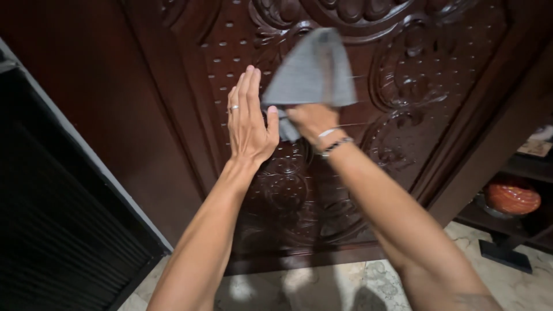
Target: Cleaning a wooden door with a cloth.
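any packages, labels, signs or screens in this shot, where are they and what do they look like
No packages, labels, signs or screens show.
Carved door: dark brown wood with scrolls and dots, fills the middle.
Grey cloth: held in the right hand against the door.
Left hand: flat on the door beside the cloth, a ring on one finger.
Orange round ornament: on a dark shelf at the right edge.

Left hand [249,118] flat, right hand [311,120] clenched
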